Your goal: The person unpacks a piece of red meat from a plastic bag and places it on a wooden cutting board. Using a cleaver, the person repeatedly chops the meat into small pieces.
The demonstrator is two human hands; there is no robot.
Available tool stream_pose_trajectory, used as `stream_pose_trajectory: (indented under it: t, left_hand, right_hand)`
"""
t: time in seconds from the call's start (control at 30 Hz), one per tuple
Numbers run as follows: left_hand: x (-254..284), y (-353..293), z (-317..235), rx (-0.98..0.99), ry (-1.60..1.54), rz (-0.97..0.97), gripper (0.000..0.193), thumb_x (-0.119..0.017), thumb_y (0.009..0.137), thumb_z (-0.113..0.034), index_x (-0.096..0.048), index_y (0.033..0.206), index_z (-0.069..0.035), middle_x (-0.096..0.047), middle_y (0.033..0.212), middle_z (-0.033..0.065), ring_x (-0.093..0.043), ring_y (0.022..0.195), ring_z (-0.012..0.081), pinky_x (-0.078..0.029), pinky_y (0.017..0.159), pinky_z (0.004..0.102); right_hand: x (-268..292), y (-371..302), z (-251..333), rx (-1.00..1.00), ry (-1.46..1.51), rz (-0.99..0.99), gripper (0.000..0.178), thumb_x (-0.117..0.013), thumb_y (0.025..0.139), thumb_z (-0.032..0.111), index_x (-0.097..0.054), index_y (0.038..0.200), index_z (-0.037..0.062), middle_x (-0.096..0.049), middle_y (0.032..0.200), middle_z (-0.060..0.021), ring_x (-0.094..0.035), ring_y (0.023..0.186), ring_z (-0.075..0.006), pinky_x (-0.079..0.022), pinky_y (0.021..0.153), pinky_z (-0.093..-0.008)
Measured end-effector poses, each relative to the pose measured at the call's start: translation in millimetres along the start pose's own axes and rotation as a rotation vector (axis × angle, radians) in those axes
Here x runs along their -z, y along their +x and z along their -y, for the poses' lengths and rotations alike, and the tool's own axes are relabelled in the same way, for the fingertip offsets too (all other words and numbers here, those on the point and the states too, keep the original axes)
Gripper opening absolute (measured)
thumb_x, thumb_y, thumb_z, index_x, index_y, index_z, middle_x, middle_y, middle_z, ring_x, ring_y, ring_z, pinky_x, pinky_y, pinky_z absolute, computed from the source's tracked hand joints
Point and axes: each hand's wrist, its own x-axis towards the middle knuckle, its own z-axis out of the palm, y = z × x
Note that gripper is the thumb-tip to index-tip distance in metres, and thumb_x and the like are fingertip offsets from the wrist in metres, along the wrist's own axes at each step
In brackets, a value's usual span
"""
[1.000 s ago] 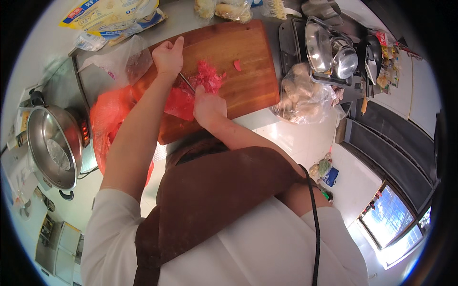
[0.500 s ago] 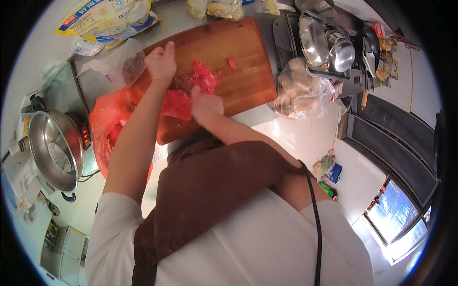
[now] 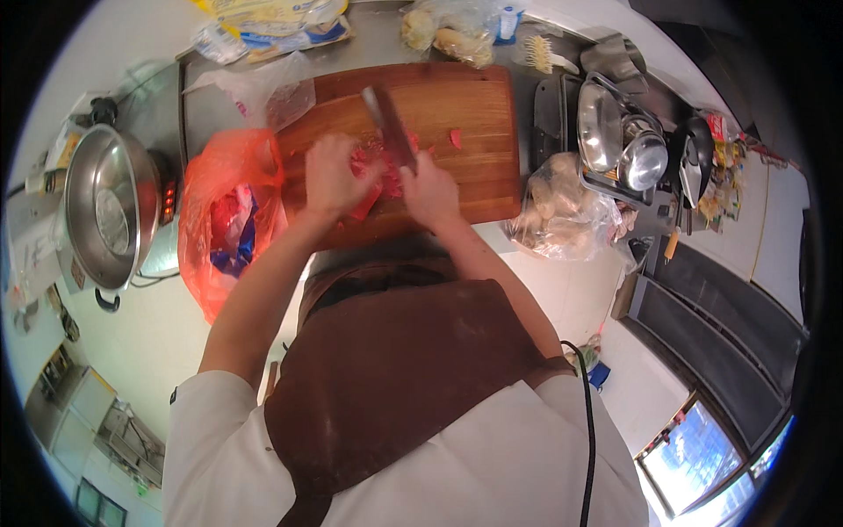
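My right hand [image 3: 432, 193] is closed around the handle of a kitchen knife [image 3: 389, 126]. The blade points up and to the left over a wooden cutting board [image 3: 483, 176]. Chopped red meat [image 3: 360, 163], seemingly raw, lies under the blade and between my hands. At its left edge is my left hand [image 3: 332, 176], slightly blurred, its thumb spread from the fingers and nothing seen in its grip. A small red piece [image 3: 455, 138] lies apart on the board. Left of the board hangs an open red plastic bag [image 3: 233, 176] with red and blue packaging inside.
A steel wok [image 3: 114, 206] stands on a cooker at the left. Behind the board lie a clear bag [image 3: 272, 88] and yellow-blue packages [image 3: 290, 22]. To the right are a bag of brownish lumps [image 3: 558, 206], a dark cleaver [image 3: 550, 114] and steel pans [image 3: 641, 158].
The knife blade now stands out above my right hand, which has moved right. My left hand has come down and right from the board's upper left, its fist loosened. The view has shifted.
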Motion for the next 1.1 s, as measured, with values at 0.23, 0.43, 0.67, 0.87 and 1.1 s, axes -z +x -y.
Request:
stream_pose_trajectory:
  t: [0.23,0.43,0.67,0.87,1.1]
  left_hand:
    - [-0.2,-54.6,-4.1,-0.121,0.387,0.057,0.071,-0.085,0.067,-0.033,-0.059,0.128,-0.006,-0.046,0.144,0.0155,-0.039,0.139,0.0384,-0.034,0.112,0.0534]
    - [-35.2,-19.6,-61.2,0.103,0.038,0.214,0.042,-0.079,0.071,-0.027,-0.065,0.106,-0.009,-0.063,0.118,0.0149,-0.056,0.118,0.0336,-0.044,0.098,0.0479]
    - [-70.3,4.6,-48.6,-0.116,0.226,-0.006,0.026,-0.075,0.080,-0.025,-0.067,0.099,-0.010,-0.066,0.102,0.0097,-0.060,0.103,0.0318,-0.046,0.090,0.0473]
    - [-35.8,15.5,-35.8,-0.018,-0.138,-0.336,0.019,-0.073,0.085,-0.019,-0.071,0.099,-0.006,-0.070,0.099,0.0100,-0.065,0.093,0.0262,-0.051,0.082,0.0392]
    - [-46.7,114.9,-33.0,0.451,-0.879,-0.316,0.033,-0.077,0.086,-0.030,-0.067,0.082,0.001,-0.068,0.073,0.0107,-0.061,0.064,0.0166,-0.050,0.063,0.0336]
  right_hand:
    - [40.2,3.0,-34.8,0.043,-0.102,0.012,0.028,-0.059,0.095,0.033,-0.057,0.105,0.0068,-0.069,0.084,-0.0216,-0.066,0.084,-0.0452,-0.049,0.073,-0.0569]
    - [46.4,5.3,-55.5,0.059,-0.019,-0.045,0.029,-0.059,0.096,0.033,-0.058,0.109,0.0077,-0.070,0.089,-0.0231,-0.066,0.088,-0.0452,-0.050,0.076,-0.0556]
    - [52.8,-3.3,-63.9,0.054,-0.012,-0.018,0.028,-0.057,0.096,0.032,-0.056,0.109,0.0078,-0.070,0.089,-0.0241,-0.067,0.087,-0.0466,-0.050,0.076,-0.0589]
    - [46.3,-21.4,-39.0,0.072,-0.210,0.043,0.019,-0.055,0.095,0.024,-0.053,0.103,0.0070,-0.070,0.082,-0.0227,-0.068,0.077,-0.0453,-0.051,0.071,-0.0587]
    - [36.8,-8.8,-2.7,0.166,-0.389,0.181,0.021,-0.058,0.085,0.010,-0.051,0.105,0.0038,-0.070,0.076,-0.0206,-0.071,0.076,-0.0424,-0.055,0.070,-0.0542]
